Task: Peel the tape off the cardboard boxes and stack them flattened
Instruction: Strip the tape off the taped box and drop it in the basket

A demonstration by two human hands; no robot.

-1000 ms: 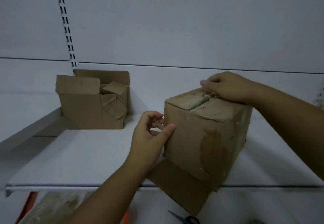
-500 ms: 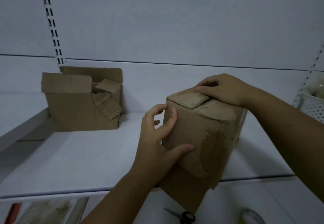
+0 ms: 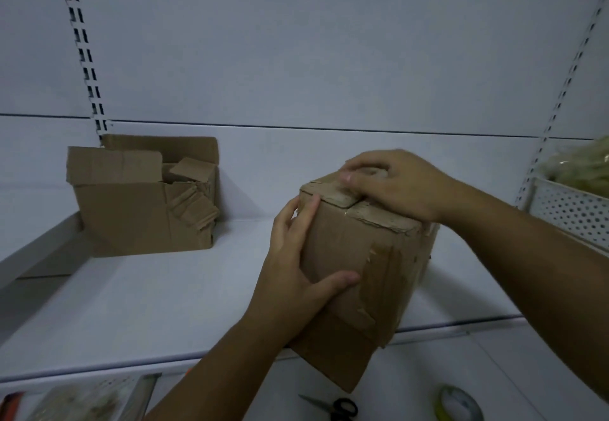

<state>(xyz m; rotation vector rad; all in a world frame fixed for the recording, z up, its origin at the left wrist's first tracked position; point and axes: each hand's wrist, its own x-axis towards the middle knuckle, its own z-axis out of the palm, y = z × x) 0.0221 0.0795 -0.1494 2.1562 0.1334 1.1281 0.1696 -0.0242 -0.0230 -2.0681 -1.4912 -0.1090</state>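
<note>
Hold the taped box point(image 3: 359, 255) steady with your left hand point(image 3: 296, 275) and pick at the torn flap edge on top with your right hand point(image 3: 392, 183). Find a loose corner of tape and pull it slowly and low, so the cardboard does not rip more.

Your left hand lies flat and wide on the near side, thumb across the front. Your right hand is curled on top, fingertips point(image 3: 349, 178) pressing down; I cannot tell if they pinch any tape. The box sits tilted at the front edge of the shelf point(image 3: 138, 305), its bottom flap hanging over. The open box point(image 3: 138, 203) waits further back, well apart.
</note>
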